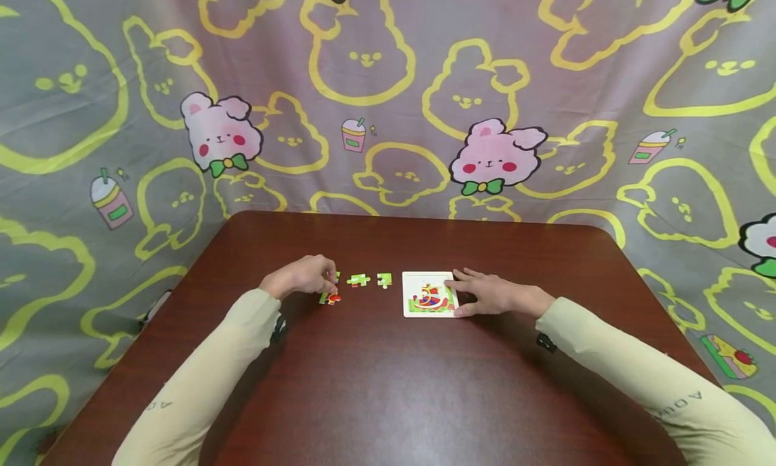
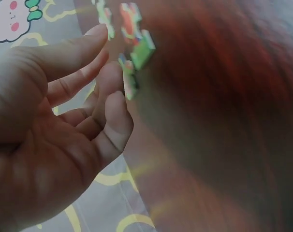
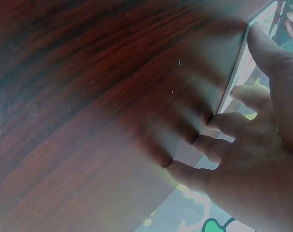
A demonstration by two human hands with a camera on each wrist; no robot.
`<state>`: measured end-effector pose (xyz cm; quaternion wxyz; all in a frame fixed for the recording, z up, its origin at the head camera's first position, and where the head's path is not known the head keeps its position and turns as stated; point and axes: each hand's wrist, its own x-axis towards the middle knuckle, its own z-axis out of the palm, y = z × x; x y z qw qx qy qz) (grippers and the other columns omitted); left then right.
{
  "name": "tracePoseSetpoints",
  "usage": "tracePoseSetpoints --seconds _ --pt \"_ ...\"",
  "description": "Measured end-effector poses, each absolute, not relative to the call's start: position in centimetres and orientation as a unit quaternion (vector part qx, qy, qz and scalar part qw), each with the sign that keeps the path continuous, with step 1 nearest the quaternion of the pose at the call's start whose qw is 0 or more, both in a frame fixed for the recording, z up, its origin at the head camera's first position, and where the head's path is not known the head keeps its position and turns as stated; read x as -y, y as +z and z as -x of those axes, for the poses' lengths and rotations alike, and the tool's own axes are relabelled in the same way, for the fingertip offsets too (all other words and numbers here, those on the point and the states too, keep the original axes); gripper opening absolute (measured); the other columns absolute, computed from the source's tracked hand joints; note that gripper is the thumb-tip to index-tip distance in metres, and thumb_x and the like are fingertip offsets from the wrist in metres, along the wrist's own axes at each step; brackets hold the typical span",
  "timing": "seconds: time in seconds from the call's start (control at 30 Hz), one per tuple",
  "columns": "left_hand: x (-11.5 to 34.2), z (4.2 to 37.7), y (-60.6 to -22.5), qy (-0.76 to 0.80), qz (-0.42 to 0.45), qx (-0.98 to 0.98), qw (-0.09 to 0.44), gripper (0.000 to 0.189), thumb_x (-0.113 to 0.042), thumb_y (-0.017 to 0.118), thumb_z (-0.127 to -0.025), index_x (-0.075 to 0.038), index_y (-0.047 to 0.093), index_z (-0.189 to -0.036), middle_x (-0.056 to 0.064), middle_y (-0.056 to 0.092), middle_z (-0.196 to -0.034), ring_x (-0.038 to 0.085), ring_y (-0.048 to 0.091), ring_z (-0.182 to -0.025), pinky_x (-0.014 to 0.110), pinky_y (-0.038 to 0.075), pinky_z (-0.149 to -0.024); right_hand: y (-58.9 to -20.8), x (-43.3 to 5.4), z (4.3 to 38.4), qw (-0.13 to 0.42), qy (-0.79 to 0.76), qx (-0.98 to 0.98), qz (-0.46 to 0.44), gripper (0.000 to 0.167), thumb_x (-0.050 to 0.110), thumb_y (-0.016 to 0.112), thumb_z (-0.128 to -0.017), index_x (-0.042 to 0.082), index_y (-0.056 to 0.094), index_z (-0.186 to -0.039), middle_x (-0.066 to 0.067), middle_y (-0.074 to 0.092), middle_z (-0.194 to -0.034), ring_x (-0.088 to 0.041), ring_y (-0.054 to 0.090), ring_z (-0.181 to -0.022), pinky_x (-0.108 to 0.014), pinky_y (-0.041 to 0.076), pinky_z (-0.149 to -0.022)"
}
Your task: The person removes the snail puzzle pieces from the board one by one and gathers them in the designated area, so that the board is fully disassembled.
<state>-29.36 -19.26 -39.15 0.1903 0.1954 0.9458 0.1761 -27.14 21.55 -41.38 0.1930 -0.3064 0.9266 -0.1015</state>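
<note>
My left hand [image 1: 306,275] is at the left end of the jigsaw pieces, fingers bent over them. In the left wrist view its thumb and fingers are apart; lower fingertips are right at a green piece [image 2: 130,83]. Beside it are a thicker green piece [image 2: 144,50] and a red-orange piece [image 2: 130,21]. My right hand [image 1: 494,293] rests at the right side of a white-framed puzzle board [image 1: 407,284], showing a partly filled colourful picture. Its thumb touches the board's edge; the index finger lies on the frame and the other fingertips rest on the table.
Two loose green-and-white pieces, one [image 1: 359,280] nearer the left hand and one [image 1: 384,279] nearer the board, lie between the hands. All rests on a brown wooden table [image 1: 388,372]. A patterned curtain [image 1: 388,69] hangs behind and at both sides.
</note>
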Motion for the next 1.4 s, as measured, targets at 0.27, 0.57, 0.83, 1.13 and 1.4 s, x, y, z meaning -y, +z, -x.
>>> tracePoseSetpoints --seconds 0.27,0.57,0.83,1.13,1.4 --pt "17.6 29.5 -38.8 0.199 -0.207 -0.944 0.161 0.010 -0.020 0.069 -0.091 -0.012 0.065 -0.089 0.001 0.067 -0.077 0.010 0.058 -0.065 0.026 0.045 -0.065 -41.5 -21.4 27.1 0.189 -0.107 -0.925 0.311 0.080 0.055 0.064 -0.088 0.019 0.035 -0.153 -0.019 0.020 -0.162 -0.046 0.014 -0.149 -0.069 0.024 -0.110" --pt "14.6 29.6 -38.4 0.225 -0.219 -0.935 0.166 0.010 -0.022 0.064 -0.095 -0.013 0.067 -0.096 0.006 0.069 -0.086 0.013 0.056 -0.067 0.027 0.045 -0.060 -41.4 -21.3 27.1 0.189 -0.108 -0.926 0.309 0.081 0.055 0.065 -0.087 0.019 0.035 -0.153 -0.019 0.020 -0.162 -0.046 0.014 -0.149 -0.069 0.024 -0.109" --pt "12.1 29.9 -38.5 0.236 -0.241 -0.928 0.155 0.009 -0.022 0.065 -0.094 -0.014 0.067 -0.095 0.010 0.071 -0.088 0.012 0.058 -0.062 0.027 0.046 -0.061 -41.5 -21.2 27.2 0.190 -0.107 -0.926 0.308 0.081 0.055 0.065 -0.087 0.019 0.035 -0.153 -0.018 0.019 -0.162 -0.045 0.014 -0.149 -0.068 0.024 -0.110" --pt "9.4 30.1 -39.2 0.263 -0.238 -0.926 0.131 0.023 -0.026 0.067 -0.093 -0.011 0.065 -0.110 0.002 0.070 -0.094 0.013 0.061 -0.072 0.027 0.048 -0.064 -41.6 -21.4 27.4 0.186 -0.098 -0.928 0.309 0.081 0.057 0.064 -0.087 0.018 0.035 -0.153 -0.019 0.020 -0.162 -0.046 0.015 -0.148 -0.070 0.024 -0.109" --pt "6.1 29.9 -39.3 0.272 -0.253 -0.921 0.117 0.031 -0.023 0.069 -0.092 -0.006 0.062 -0.117 0.005 0.070 -0.095 0.019 0.067 -0.082 0.028 0.051 -0.074 -41.5 -21.5 27.4 0.182 -0.098 -0.926 0.317 0.079 0.056 0.063 -0.089 0.016 0.037 -0.152 -0.021 0.022 -0.161 -0.049 0.017 -0.147 -0.070 0.026 -0.108"
